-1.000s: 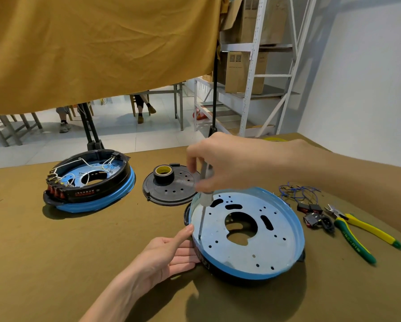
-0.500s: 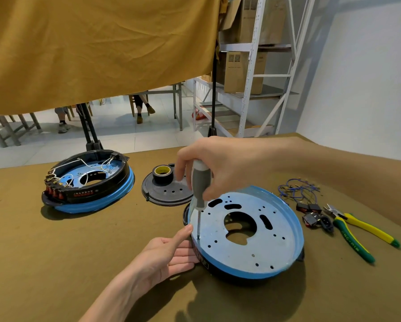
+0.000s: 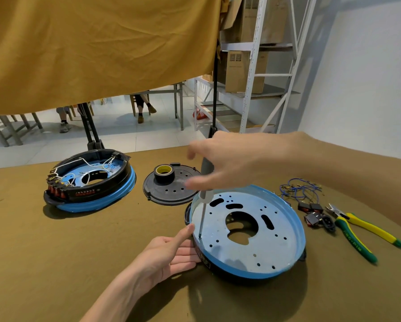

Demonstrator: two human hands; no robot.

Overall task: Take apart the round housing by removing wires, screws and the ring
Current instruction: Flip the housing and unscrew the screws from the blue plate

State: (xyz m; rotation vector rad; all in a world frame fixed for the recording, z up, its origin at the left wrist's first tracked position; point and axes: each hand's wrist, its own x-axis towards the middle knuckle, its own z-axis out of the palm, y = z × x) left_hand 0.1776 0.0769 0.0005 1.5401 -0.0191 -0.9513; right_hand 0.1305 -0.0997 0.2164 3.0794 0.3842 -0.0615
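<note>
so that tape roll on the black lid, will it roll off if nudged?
Probably not: the tape roll lies flat on the lid, hole up. It looks small and light, so a nudge would likely slide it. Set on edge, it could roll.

Mustard curtain (image 3: 97, 49), white metal shelving (image 3: 250, 89)

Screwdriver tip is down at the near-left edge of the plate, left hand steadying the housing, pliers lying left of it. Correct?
One error: the head view shows the pliers lying right of the housing, not left. The screwdriver tip and left hand are as you say.
</note>
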